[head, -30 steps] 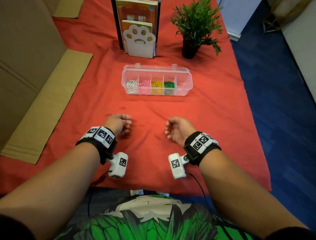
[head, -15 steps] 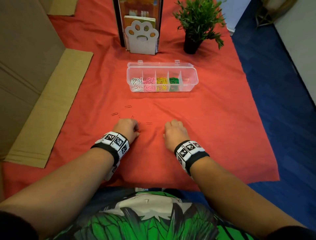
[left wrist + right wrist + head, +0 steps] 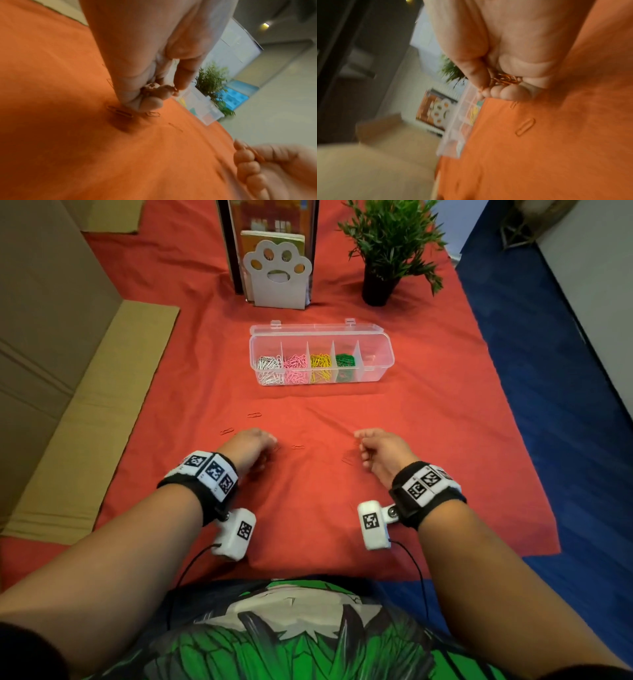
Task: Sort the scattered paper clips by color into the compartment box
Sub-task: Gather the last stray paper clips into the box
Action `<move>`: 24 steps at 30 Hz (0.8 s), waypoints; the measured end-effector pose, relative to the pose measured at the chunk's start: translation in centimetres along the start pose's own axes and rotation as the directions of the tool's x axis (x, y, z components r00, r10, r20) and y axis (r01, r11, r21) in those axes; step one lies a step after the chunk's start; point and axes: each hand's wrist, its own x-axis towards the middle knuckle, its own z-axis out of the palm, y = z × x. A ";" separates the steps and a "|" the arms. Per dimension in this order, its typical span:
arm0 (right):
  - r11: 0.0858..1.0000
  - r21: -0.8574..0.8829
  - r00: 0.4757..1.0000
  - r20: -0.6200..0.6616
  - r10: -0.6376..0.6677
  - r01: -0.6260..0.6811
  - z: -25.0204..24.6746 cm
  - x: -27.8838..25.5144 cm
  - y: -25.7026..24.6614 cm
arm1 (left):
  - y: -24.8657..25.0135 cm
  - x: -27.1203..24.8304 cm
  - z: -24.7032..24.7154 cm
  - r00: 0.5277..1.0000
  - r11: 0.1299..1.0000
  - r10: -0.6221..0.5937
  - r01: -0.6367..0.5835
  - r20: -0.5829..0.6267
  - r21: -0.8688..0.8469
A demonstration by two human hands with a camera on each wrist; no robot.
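Both hands [image 3: 251, 445] [image 3: 378, 450] apparently clutch orange clips [image 3: 506, 79].

1. Tablecloth [image 3: 428, 419]: orange-red, plain.
2. Compartment box [image 3: 385, 361]: clear plastic. Contents left to right: white clips [image 3: 269, 364], pink clips [image 3: 295, 364], yellow clips [image 3: 320, 363], green clips [image 3: 344, 361].
3. Loose paper clips [image 3: 254, 415] on cloth: orange-red, near match to cloth.
4. Clips in right hand [image 3: 506, 79]: orange, coppery sheen.
5. Wristbands [image 3: 205, 474]: black, with white panels of black square-code markers.
6. Paw-shaped bookend [image 3: 275, 277]: white, cut-outs showing orange.
7. Plant [image 3: 390, 237]: green leaves, black pot.
8. Shirt [image 3: 291, 642]: green, black and white print.
9. Floor [image 3: 565, 378]: deep blue.
10. Cardboard [image 3: 85, 422]: tan.
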 end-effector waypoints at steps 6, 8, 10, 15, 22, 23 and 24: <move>0.985 0.120 0.991 -0.032 0.132 -0.127 -1.1 0.5 -1.5 | 1.7 0.2 1.2 0.990 0.935 -0.111 0.134 0.090 -0.329; 0.896 -0.445 0.996 -0.081 -0.027 -0.011 -0.9 1.1 -1.3 | 1.4 1.0 2.2 0.999 0.999 0.024 -0.024 -0.022 -0.031; 0.601 -0.787 0.969 -0.016 -0.246 0.139 -0.6 1.2 -0.4 | 1.1 1.3 2.9 0.967 0.883 0.252 -0.214 -0.037 0.418; 0.197 -0.963 0.923 0.098 -0.373 0.182 0.0 1.1 1.0 | 0.1 1.8 3.5 0.880 0.534 0.474 -0.311 0.026 0.787; 0.250 -0.938 0.933 0.153 -0.326 0.241 0.4 1.0 0.9 | -0.4 1.7 3.9 0.888 0.556 0.454 -0.343 0.068 0.757; 0.225 -0.946 0.928 0.147 -0.343 0.233 0.4 0.8 1.1 | -0.4 1.7 3.9 0.887 0.586 0.458 -0.343 0.049 0.734; 0.184 -0.958 0.920 0.141 -0.365 0.220 0.4 0.7 1.3 | -0.4 1.6 3.9 0.892 0.636 0.452 -0.337 0.020 0.694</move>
